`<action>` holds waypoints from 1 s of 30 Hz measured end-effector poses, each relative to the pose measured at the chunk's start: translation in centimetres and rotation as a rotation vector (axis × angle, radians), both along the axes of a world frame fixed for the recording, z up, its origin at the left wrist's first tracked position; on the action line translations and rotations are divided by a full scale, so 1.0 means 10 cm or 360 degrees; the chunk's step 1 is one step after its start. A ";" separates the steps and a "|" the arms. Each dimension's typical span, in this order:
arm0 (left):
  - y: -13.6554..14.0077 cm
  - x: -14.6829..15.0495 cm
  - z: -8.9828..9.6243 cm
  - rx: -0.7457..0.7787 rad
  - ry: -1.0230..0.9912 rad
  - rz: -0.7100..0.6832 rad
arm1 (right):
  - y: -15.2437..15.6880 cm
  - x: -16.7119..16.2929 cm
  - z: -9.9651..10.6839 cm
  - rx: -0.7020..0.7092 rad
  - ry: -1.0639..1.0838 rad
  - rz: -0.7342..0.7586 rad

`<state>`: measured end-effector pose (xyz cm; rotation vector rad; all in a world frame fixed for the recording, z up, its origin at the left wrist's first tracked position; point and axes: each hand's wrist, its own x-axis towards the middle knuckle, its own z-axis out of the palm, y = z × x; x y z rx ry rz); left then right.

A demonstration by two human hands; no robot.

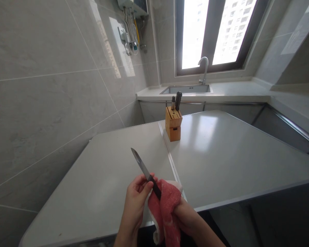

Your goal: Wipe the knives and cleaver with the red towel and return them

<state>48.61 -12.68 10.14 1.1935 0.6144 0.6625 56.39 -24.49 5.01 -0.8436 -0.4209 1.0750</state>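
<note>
A kitchen knife points up and to the left, its blade bare above my hands. My left hand is closed on it where the blade meets the black handle. Around the lower end of the handle lies a red and white cloth, which my right hand grips. The cloth hides most of my right fingers, and part of it hangs below the table edge. Farther off on the table stands a wooden knife block with two dark-handled tools in its top slots.
The white table has a seam running away from me. Behind it a counter holds a sink with a curved tap under a window. A tiled wall rises at the left. A metal rail runs along the right.
</note>
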 end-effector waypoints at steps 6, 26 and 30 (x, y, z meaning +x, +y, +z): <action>-0.01 0.00 0.00 -0.0001 0.0042 -0.0105 | -0.02 0.03 0.01 -0.0023 0.0124 0.0045; -0.09 0.06 0.05 -0.0002 0.0061 -0.0225 | 0.05 0.00 0.03 -0.0088 0.0136 -0.0132; -0.06 0.07 0.00 -0.0147 -0.0018 -0.0091 | 0.02 0.02 0.07 -0.0030 0.0110 -0.0077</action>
